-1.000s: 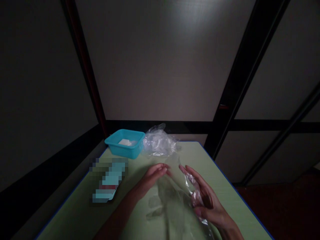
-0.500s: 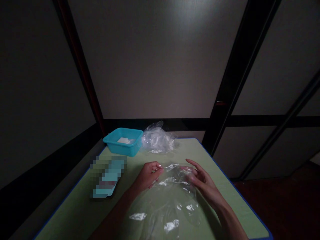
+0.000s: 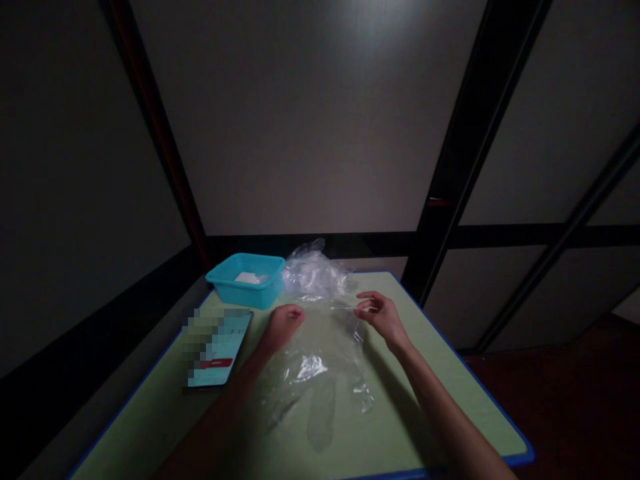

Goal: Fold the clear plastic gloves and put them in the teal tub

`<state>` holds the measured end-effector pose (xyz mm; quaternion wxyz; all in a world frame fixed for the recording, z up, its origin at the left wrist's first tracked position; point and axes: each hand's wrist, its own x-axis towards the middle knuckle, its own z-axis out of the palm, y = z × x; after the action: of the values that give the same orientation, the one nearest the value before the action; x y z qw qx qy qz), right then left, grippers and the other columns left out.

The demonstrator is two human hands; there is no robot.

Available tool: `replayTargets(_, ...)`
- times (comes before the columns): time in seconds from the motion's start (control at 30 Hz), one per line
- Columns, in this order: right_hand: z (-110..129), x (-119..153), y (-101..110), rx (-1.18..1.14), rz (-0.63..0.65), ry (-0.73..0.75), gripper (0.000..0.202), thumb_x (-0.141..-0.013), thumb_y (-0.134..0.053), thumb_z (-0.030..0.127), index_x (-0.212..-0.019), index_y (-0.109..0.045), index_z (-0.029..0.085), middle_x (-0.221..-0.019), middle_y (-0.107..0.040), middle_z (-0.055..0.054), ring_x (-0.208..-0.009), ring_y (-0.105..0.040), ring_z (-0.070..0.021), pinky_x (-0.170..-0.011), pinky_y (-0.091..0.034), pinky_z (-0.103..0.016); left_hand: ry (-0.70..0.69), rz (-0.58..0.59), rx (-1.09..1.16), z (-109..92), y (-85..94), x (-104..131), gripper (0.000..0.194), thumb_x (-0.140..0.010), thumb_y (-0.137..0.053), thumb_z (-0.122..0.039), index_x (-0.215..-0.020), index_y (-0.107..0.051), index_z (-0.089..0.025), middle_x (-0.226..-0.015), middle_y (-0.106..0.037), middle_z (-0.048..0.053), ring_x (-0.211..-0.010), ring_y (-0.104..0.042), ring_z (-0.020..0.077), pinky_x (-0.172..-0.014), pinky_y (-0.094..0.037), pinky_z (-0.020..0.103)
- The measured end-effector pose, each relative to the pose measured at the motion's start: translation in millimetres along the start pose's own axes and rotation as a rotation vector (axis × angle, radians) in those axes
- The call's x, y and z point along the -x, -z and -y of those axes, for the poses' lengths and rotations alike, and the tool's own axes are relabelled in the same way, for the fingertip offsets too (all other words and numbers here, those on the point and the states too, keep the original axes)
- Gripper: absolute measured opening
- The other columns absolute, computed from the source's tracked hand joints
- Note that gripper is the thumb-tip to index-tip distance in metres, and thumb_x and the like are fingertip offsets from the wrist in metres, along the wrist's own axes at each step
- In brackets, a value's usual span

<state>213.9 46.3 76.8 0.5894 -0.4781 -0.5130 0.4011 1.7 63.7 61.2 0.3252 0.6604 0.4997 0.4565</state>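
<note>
A clear, thin plastic piece (image 3: 313, 367) hangs between my two hands over the green table, its upper edge stretched from one to the other. My left hand (image 3: 286, 323) pinches its left corner, fingers closed. At the right corner, my right hand (image 3: 376, 313) grips the edge between thumb and fingertips. Finger-like shapes show at the lower end of the plastic. Just behind it lies a crumpled heap of clear plastic (image 3: 315, 272) at the table's far edge.
A turquoise basket (image 3: 250, 292) with something white inside stands at the far left. Below it lies a phone-like device (image 3: 220, 353), partly pixelated. The green table (image 3: 450, 387) has a blue rim, and a panelled wall (image 3: 310, 133) rises behind it.
Both hands have moved forward, away from me, and the plastic's upper edge is now pulled straighter between them. My right hand's fingers have come together on the edge.
</note>
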Motion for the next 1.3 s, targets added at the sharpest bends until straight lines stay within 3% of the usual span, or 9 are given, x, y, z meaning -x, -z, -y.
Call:
replayTargets(0.17, 54.4, -9.3, -6.7, 0.029, -0.027, 0.171, 0.032, -0.056, -0.069, 0.028, -0.084, -0.056, 0.018, -0.063, -0.058, 0.005, -0.048, -0.054, -0.0098, -0.046, -0.041, -0.023, -0.214, -0.208, -0.04, -46.8, 28.0, -15.1, 0.006, -0.064, -0.058, -0.019, -0.06, -0.062, -0.017, -0.075, -0.063, 0.002, -0.082, -0.059, 0.0195, -0.077, -0.046, 0.03)
replayTargets(0.27, 80.7, 7.0, -1.5, 0.12, -0.003, 0.451, 0.027, -0.065, -0.067, 0.025, -0.09, -0.058, 0.019, -0.068, -0.061, 0.002, -0.065, -0.059, -0.014, -0.055, -0.046, -0.026, -0.354, -0.318, -0.071, -73.3, 46.8, -0.6, 0.008, -0.068, -0.058, -0.022, -0.063, -0.063, -0.019, -0.082, -0.063, 0.002, -0.086, -0.057, 0.0184, -0.085, -0.042, 0.031)
replayTargets(0.33, 84.3, 24.2, 4.5, 0.197, 0.006, 0.586, 0.02, -0.072, -0.064, 0.023, -0.091, -0.059, 0.021, -0.074, -0.063, 0.0, -0.069, -0.06, -0.0154, -0.058, -0.048, -0.028, -0.552, -0.402, -0.205, -78.4, 54.8, 16.9, 0.012, -0.072, -0.055, -0.022, -0.063, -0.063, -0.02, -0.081, -0.064, 0.001, -0.08, -0.059, 0.0172, -0.08, -0.044, 0.03)
replayTargets(0.47, 57.3, 56.5, 15.1, 0.443, 0.135, 0.699, 0.016, -0.079, -0.059, 0.019, -0.095, -0.061, 0.023, -0.072, -0.064, -0.002, -0.067, -0.057, -0.0172, -0.058, -0.046, -0.031, -0.539, -0.34, -0.323, -51.4, 54.6, 50.7, 0.017, -0.075, -0.05, -0.02, -0.062, -0.061, -0.022, -0.083, -0.066, 0.001, -0.076, -0.062, 0.0171, -0.071, -0.048, 0.027)
replayTargets(0.7, 2.5, 88.7, 13.0, 0.592, 0.47, 0.45, 0.025, -0.084, -0.05, 0.013, -0.104, -0.06, 0.026, -0.081, -0.063, -0.004, -0.076, -0.057, -0.0195, -0.066, -0.047, -0.033, -0.367, -0.097, -0.379, 21.6, 30.3, 72.2, 0.02, -0.068, -0.047, -0.009, -0.058, -0.06, -0.022, -0.085, -0.067, 0.004, -0.083, -0.062, 0.0202, -0.078, -0.049, 0.034)
replayTargets(0.9, -11.2, 111.4, 2.3, 0.734, 0.565, 0.323, 0.027, -0.082, -0.046, 0.009, -0.1, -0.061, 0.023, -0.083, -0.066, -0.006, -0.079, -0.058, -0.0222, -0.07, -0.047, -0.035, -0.301, 0.008, -0.412, 34.4, 23.4, 74.9, 0.026, -0.059, -0.046, -0.001, -0.054, -0.062, -0.022, -0.087, -0.068, 0.004, -0.086, -0.061, 0.0212, -0.079, -0.049, 0.035)
replayTargets(1.0, -19.3, 122.8, 1.9, 0.696, 0.726, 0.258, 0.028, -0.075, -0.054, 0.008, -0.097, -0.063, 0.023, -0.081, -0.067, -0.005, -0.078, -0.061, -0.0217, -0.069, -0.049, -0.032, -0.307, 0.089, -0.459, 37.9, 29.9, 79.0, 0.034, -0.054, -0.04, 0.002, -0.058, -0.064, -0.022, -0.093, -0.069, 0.003, -0.089, -0.061, 0.0222, -0.082, -0.048, 0.039)
replayTargets(1.1, -15.2, 124.9, 1.6, 0.614, 0.89, 0.21, 0.023, -0.072, -0.058, 0.008, -0.088, -0.065, 0.022, -0.08, -0.068, -0.004, -0.069, -0.062, -0.0189, -0.059, -0.049, -0.026, -0.304, 0.049, -0.498, 36.0, 29.4, 84.2, 0.043, -0.054, -0.036, 0.003, -0.072, -0.067, -0.021, -0.101, -0.067, 0.004, -0.097, -0.059, 0.0229, -0.087, -0.047, 0.041)
replayTargets(1.3, 4.1, 81.4, -20.2, 0.586, 0.536, 0.285, 0.04, -0.073, -0.038, -0.002, -0.097, -0.063, 0.018, -0.092, -0.065, -0.007, -0.088, -0.06, -0.0197, -0.08, -0.047, -0.031, -0.186, -0.01, -0.625, 14.8, -28.1, 93.4, 0.041, -0.08, -0.032, -0.006, -0.11, -0.06, -0.009, -0.123, -0.056, 0.017, -0.114, -0.052, 0.0274, -0.094, -0.044, 0.043)
